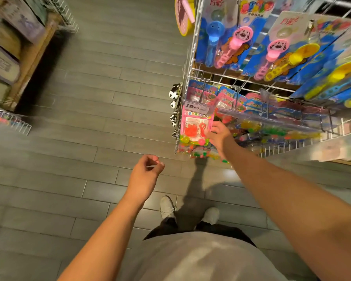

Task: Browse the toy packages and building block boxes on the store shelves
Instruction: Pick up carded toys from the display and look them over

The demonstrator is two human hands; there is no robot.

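Touching pink toy package (right hand)

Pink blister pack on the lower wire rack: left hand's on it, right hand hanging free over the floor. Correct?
Hands are swapped. In the head view the right hand holds the pink blister pack on the lower wire rack; the left hand hangs free, loosely curled, over the floor.

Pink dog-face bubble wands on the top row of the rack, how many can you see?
2. One pink dog-face wand hangs near the left of the top row; the other hangs just right of it. More may be hidden behind the front cards.
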